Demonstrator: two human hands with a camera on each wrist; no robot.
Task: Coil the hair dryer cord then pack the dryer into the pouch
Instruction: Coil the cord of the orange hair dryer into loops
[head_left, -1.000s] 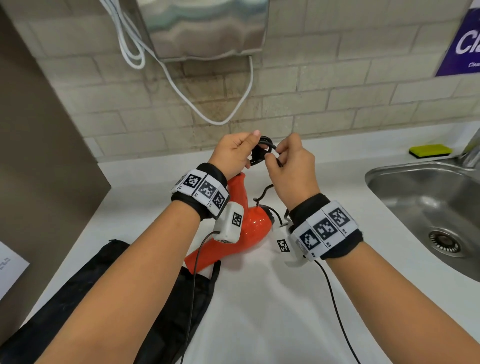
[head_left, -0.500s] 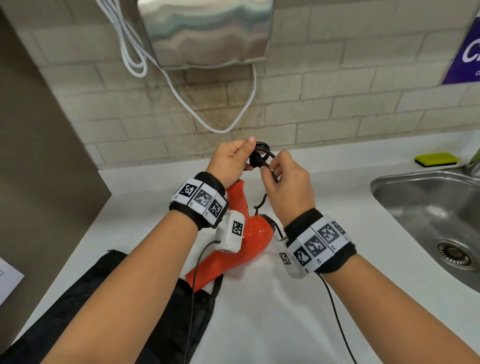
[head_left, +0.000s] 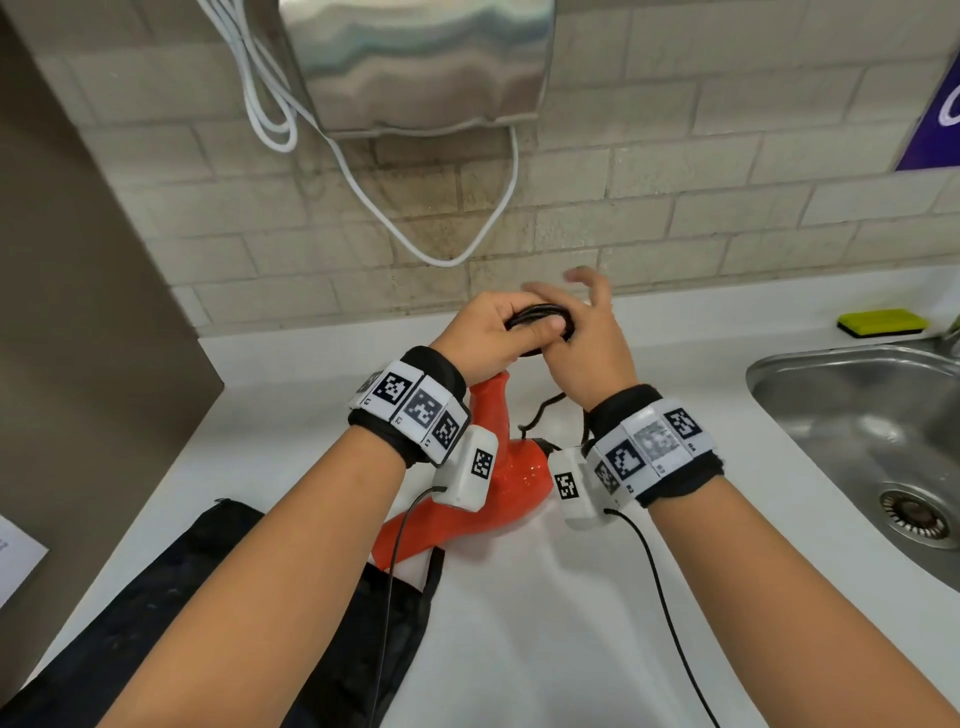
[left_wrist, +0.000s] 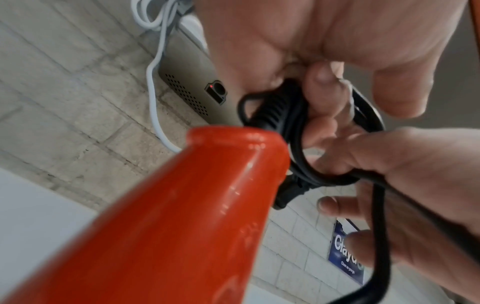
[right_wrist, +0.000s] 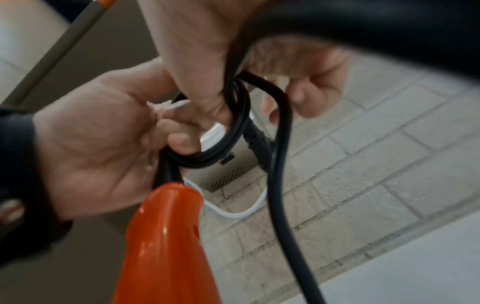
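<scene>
The orange hair dryer (head_left: 511, 480) lies on the white counter (head_left: 545, 613), handle pointing away from me, its nozzle end resting on the black pouch (head_left: 197, 597). Above the handle end my left hand (head_left: 488, 332) grips a small coil of the black cord (head_left: 540, 313), thumb on top. My right hand (head_left: 592, 345) is against the coil, its fingers raised, spread and blurred. In the right wrist view the cord (right_wrist: 235, 131) loops round the thumb and a loose strand (right_wrist: 281, 185) hangs down. The left wrist view shows the handle (left_wrist: 202, 205) and the cord (left_wrist: 296, 135) hooked by a right finger.
A steel sink (head_left: 810, 369) is set into the counter at the right, with a yellow-green sponge (head_left: 883, 322) behind it. A metal hand dryer (head_left: 415, 62) and its white cable (head_left: 498, 228) hang on the tiled wall. A brown panel (head_left: 78, 312) stands at the left.
My right hand has gone from pinching the cord beside the coil to swinging over it with fingers spread. The coil has grown flatter and wider in my left hand. The dryer has not moved.
</scene>
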